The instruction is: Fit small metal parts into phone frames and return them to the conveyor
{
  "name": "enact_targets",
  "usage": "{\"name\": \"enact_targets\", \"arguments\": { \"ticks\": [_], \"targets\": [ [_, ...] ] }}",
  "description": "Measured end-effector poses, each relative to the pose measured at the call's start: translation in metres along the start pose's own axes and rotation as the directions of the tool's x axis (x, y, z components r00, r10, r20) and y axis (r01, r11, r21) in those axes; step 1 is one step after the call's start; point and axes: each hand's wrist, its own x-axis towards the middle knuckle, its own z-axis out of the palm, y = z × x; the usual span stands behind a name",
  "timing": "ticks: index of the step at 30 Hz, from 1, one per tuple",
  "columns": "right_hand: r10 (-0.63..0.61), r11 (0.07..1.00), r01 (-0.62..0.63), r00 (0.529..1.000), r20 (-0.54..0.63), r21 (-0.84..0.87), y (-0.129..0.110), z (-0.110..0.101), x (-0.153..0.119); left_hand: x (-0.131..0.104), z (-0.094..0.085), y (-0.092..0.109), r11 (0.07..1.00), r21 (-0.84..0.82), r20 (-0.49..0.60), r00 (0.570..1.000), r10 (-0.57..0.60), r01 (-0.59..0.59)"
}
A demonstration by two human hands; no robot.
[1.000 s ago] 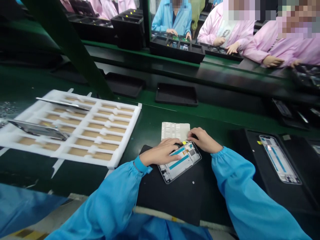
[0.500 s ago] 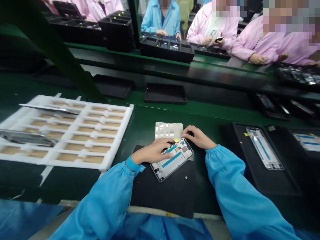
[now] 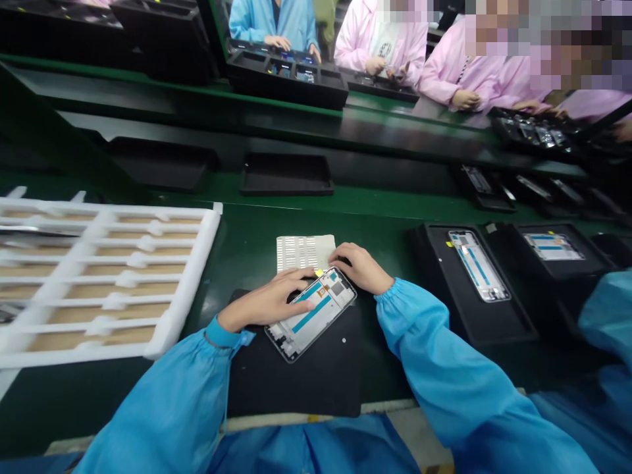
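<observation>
A phone frame (image 3: pixel 307 321) with two blue strips and a yellow tab lies tilted above a black mat (image 3: pixel 301 385). My left hand (image 3: pixel 271 297) grips it along its upper left edge, thumb across the inner face and fingers over the far side. At the frame's top corner, my right hand (image 3: pixel 363 268) has its fingers curled and pressed together; whatever they pinch is too small to make out. Just behind both hands is a pale sheet (image 3: pixel 303 251) bearing rows of small silvery pieces, partly covered by my fingers.
On the left stands a white foam tray (image 3: pixel 190 276) with slots. To the right, a black tray (image 3: pixel 488 326) holds another phone frame (image 3: pixel 478 266). A shallow black tray (image 3: pixel 286 174) sits farther back. Co-workers sit across the line, and a blue sleeve (image 3: pixel 609 316) shows at right.
The view has swung to the right, so the whole scene sits farther left. Both hands keep nearly the same place on the phone frame. A blue sleeve has appeared at the right edge.
</observation>
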Motion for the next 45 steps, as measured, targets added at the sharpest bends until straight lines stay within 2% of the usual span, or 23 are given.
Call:
{"name": "enact_targets", "arguments": {
  "ticks": [8,13,16,20,24,27,31,33,35,38,40,42,45],
  "targets": [
    [0.053,0.998,-0.053,0.998,0.038,0.015,0.000,0.000,0.003,0.002,-0.001,0.002,1.000,0.013,0.034,0.999,-0.005,0.004],
    [-0.010,0.979,0.001,0.999,0.044,0.202,0.010,-0.001,-0.005,0.002,-0.002,0.001,0.999,-0.043,0.018,1.000,0.021,-0.021],
    [-0.009,0.929,0.013,1.000,-0.011,0.370,0.013,0.002,-0.011,0.001,-0.003,0.002,0.997,-0.067,0.010,0.999,0.034,-0.033],
    [0.103,0.812,-0.012,0.987,-0.123,0.584,0.016,0.010,-0.014,0.000,-0.003,0.001,0.996,-0.076,0.017,0.999,0.043,-0.042],
    [0.313,0.673,-0.014,0.911,-0.268,0.739,0.019,0.013,-0.013,0.000,-0.001,0.001,0.996,-0.085,-0.005,0.999,0.035,-0.036],
    [0.422,0.586,-0.003,0.855,-0.302,0.810,0.014,0.007,-0.020,-0.005,-0.006,0.017,0.999,-0.044,-0.065,0.998,0.018,-0.021],
    [0.468,0.525,-0.005,0.837,-0.284,0.851,-0.013,-0.013,-0.049,-0.023,-0.023,0.061,0.990,0.085,-0.087,0.991,-0.101,0.108],
    [0.452,0.553,-0.024,0.848,-0.276,0.833,-0.033,-0.025,-0.067,-0.034,-0.027,0.082,0.959,0.226,-0.111,0.982,-0.152,0.174],
    [0.396,0.633,-0.057,0.880,-0.260,0.772,-0.052,-0.033,-0.083,-0.041,-0.024,0.095,0.894,0.393,-0.121,0.976,-0.178,0.212],
    [0.246,0.785,-0.079,0.950,-0.193,0.614,-0.074,-0.035,-0.099,-0.045,-0.008,0.101,0.796,0.565,-0.099,0.976,-0.197,0.217],
    [0.149,0.858,-0.060,0.979,-0.136,0.510,-0.083,-0.030,-0.104,-0.045,0.005,0.098,0.788,0.583,-0.127,0.980,-0.152,0.198],
    [0.088,0.890,-0.038,0.992,-0.090,0.455,-0.088,-0.024,-0.103,-0.046,0.017,0.093,0.837,0.524,-0.208,0.977,-0.052,0.156],
    [0.056,0.885,-0.023,0.997,-0.057,0.465,-0.091,-0.019,-0.098,-0.050,0.027,0.088,0.924,0.379,-0.353,0.930,0.100,0.045]
  ]
}}
